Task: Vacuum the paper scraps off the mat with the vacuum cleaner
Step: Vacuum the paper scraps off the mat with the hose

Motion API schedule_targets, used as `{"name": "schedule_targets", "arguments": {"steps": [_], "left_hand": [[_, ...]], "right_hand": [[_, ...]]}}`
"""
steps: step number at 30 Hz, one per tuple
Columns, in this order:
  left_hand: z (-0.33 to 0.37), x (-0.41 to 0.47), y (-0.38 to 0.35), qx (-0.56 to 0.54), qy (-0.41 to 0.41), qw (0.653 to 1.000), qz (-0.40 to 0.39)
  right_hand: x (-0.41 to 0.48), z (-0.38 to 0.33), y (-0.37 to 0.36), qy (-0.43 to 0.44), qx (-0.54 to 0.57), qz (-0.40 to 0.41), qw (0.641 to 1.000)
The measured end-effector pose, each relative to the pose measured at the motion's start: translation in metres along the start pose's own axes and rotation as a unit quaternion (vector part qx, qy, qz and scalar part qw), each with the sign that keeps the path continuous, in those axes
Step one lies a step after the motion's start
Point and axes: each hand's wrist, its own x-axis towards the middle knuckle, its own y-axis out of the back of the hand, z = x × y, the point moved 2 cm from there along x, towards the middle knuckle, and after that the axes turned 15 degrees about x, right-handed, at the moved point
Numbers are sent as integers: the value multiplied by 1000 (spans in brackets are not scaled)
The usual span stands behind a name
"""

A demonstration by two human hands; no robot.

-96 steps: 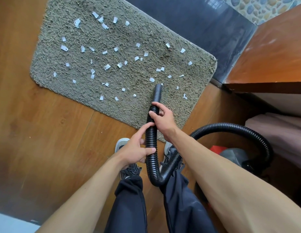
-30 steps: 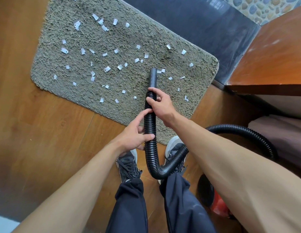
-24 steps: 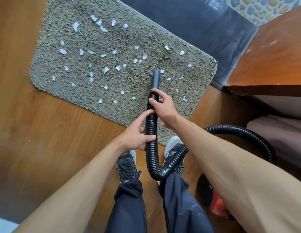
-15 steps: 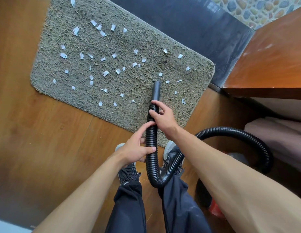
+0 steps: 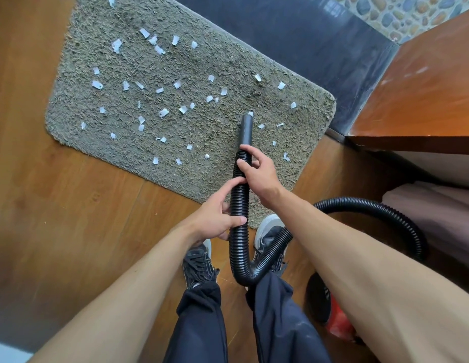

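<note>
- We hold the hose (image 5: pixel 238 247) with both hands, at about the centre of the view.
- Right hand (image 5: pixel 259 174): fingers and thumb wrapped round the ribbed part just behind the nozzle (image 5: pixel 246 129), a firm full grip.
- Left hand (image 5: pixel 215 221): lower on the hose, at 7 o'clock from the right hand. Thumb lies across the front, the other fingers curl round behind, and the index finger stretches up along the ribs.
- The nozzle points to 12 o'clock with its tip down on the mat (image 5: pixel 228 61), in the mat's 4 o'clock part.
- Paper scraps (image 5: pixel 162 112): one small bit right at the nozzle tip, most spread from 9 to 11 o'clock of it, a few between 1 and 5 o'clock. All the ones we see lie on the mat.
- Below the left hand the hose drops to 6 o'clock, makes a U-bend between our legs, then arcs away to 3 o'clock.
- Vacuum cleaner (image 5: pixel 330 310): red and black body on the wooden floor (image 5: pixel 70 218) at 5 o'clock, mostly hidden by our right forearm.
- Our right shoe (image 5: pixel 267 229) touches the mat's near edge; our left shoe (image 5: pixel 198 263) is just off it.
</note>
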Motion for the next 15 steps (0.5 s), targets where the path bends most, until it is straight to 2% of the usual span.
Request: {"name": "schedule_targets", "arguments": {"steps": [15], "left_hand": [[4,5,9,2,-5,1000,13]], "right_hand": [[14,-7,-7,20,0,2,1000]]}}
